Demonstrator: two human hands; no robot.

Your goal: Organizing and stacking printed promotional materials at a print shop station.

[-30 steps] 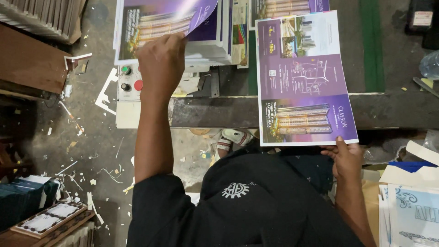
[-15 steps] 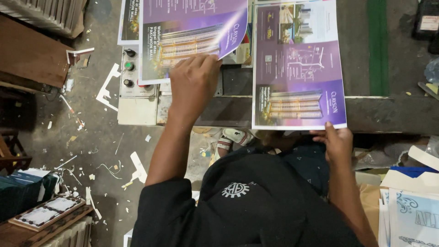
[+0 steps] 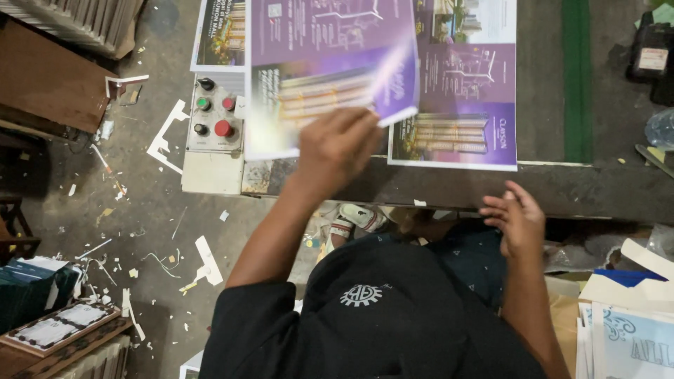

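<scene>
— While its near edge is pinched, where is the purple printed sheet point(image 3: 330, 70) found?

— It is held up over the dark worktable point(image 3: 604, 189), its lower right corner gripped by the left hand point(image 3: 335, 149). The fingers are closed on the paper (thumb beneath, as far as can be made out), and the sheet is blurred, so its print cannot be read clearly. Part of a second purple sheet point(image 3: 467, 105) is overlapped by it; that one lies flat on the table, just to the right.

— And the right hand point(image 3: 516, 221)?

— It is kept well apart from the left, at the near edge of the table. Its fingers are spread and loosely curled, and nothing is gripped in it. Whether the table edge is touched cannot be told.

— What is seen beside the lifted sheet?

— A pale control box point(image 3: 214, 130) is set at the table's left end, with black, green and red buttons on its face; its upper right is partly covered by the sheet. Another printed sheet point(image 3: 219, 38) is seen behind the box. A green strip point(image 3: 577, 77) is run across the table farther right.

— And farther out?

— Paper scraps point(image 3: 165, 137) are scattered over the concrete floor on the left. Stacked boards point(image 3: 77, 24) are seen at the top left, and pale blue printed cartons point(image 3: 632, 340) at the bottom right. The person's black shirt point(image 3: 372, 316) is seen at the bottom of the view.
</scene>
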